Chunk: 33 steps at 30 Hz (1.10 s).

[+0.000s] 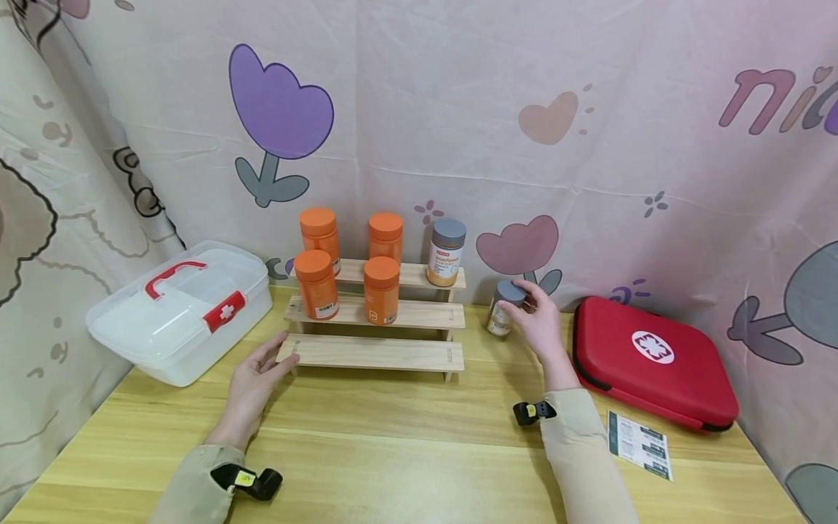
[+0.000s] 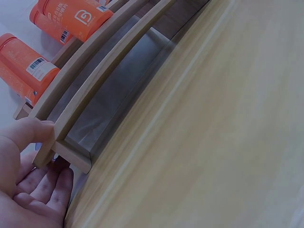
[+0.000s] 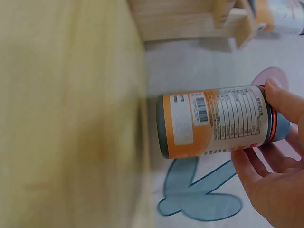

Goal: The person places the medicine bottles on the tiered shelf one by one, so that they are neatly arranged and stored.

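My right hand (image 1: 538, 320) grips a supplement bottle (image 1: 501, 311) by its grey cap, thumb on one side and fingers on the other. In the right wrist view the bottle (image 3: 213, 121) shows an orange and white label with a barcode, and its base is close to the tabletop. My left hand (image 1: 255, 384) holds the left end of the lowest step of a wooden tiered rack (image 1: 380, 353), thumb over the board and fingers below. Several orange bottles (image 1: 381, 291) stand on the two upper steps. A grey-capped bottle (image 1: 447, 253) stands at the top step's right end.
A clear plastic first-aid box (image 1: 190, 306) with a red handle sits at the left. On the right lies a red zip case (image 1: 655, 364) with a white emblem, and a printed card (image 1: 639, 444) in front of it. A patterned cloth (image 1: 419, 109) hangs behind the table.
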Tool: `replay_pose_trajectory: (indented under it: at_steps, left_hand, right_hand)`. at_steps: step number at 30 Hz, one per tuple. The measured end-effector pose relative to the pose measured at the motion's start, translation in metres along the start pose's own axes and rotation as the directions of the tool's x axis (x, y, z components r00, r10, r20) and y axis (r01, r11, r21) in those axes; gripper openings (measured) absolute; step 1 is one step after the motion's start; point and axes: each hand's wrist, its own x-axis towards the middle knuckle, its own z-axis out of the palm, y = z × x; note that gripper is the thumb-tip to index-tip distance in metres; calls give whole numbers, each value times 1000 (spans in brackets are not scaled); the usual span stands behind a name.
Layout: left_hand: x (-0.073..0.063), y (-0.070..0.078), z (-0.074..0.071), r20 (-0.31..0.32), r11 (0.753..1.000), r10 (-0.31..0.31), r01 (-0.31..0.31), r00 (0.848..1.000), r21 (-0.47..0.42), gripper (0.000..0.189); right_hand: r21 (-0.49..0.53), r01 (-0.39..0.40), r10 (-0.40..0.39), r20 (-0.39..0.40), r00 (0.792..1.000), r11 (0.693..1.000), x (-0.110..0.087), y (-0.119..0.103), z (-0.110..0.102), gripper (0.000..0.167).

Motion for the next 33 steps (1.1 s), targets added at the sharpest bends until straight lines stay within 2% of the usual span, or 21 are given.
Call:
replay_pose_trajectory:
  at_steps: [6, 13, 17, 26, 33]
  left_hand:
    - [0, 1, -1, -2, 1000, -8, 8, 1000, 5, 70]
    - [0, 2, -2, -6, 1000, -7, 7, 1000, 11, 70]
    - [-1, 3, -3, -8, 1000, -4, 4, 1000, 15, 70]
    - [-2, 6, -3, -17, 1000, -4, 4, 1000, 4, 72]
    - [-2, 2, 0, 0, 1000, -7, 7, 1000, -28, 70]
  right_hand:
    - [68, 69, -69, 5, 998, 995, -1, -23, 2, 53]
    - [84, 166, -167, -1, 986, 982, -18, -78, 2, 49]
    - [125, 206, -206, -18, 978, 970, -24, -95, 3, 49]
    - [193, 326, -326, -29, 945, 925, -34, -112, 18, 47]
    - [209, 352, -363, 12, 932, 912, -41, -114, 36, 46]
